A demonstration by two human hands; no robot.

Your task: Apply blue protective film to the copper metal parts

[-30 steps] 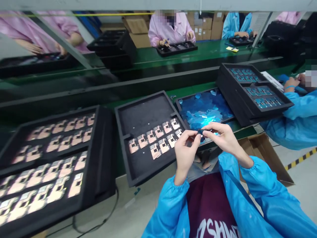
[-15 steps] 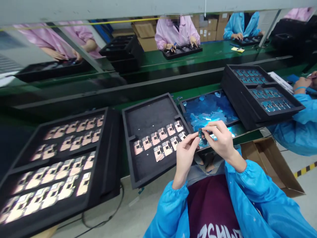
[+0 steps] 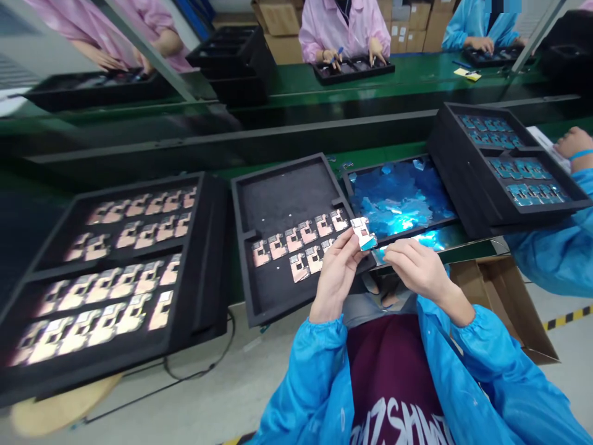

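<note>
My left hand [image 3: 337, 272] is closed on the edge of a small circuit board [image 3: 363, 231], its pale, shiny face turned up and a bit of blue at its lower corner. Just to the right, my right hand [image 3: 417, 267] has its fingers pinched together, apart from the board. Whatever is in that pinch, if anything, is too small to make out. Beneath and left of my left hand is a black foam tray [image 3: 282, 191] with rows of similar copper-coloured boards [image 3: 307, 231]. Beyond my right hand, a black tray [image 3: 399, 195] holds a heap of shiny blue film pieces.
Stacked black trays [image 3: 197, 259] of copper-coloured boards stand at left. More stacked trays [image 3: 467, 185] with blue-faced boards stand at right, near a co-worker's blue sleeve [image 3: 551, 259]. A cardboard box [image 3: 504, 309] sits below the bench. Other people work across the green bench.
The board has turned from edge-on to show its pale face, in my left hand. My right hand has drawn away from it to the right. The head view has tilted down slightly.
</note>
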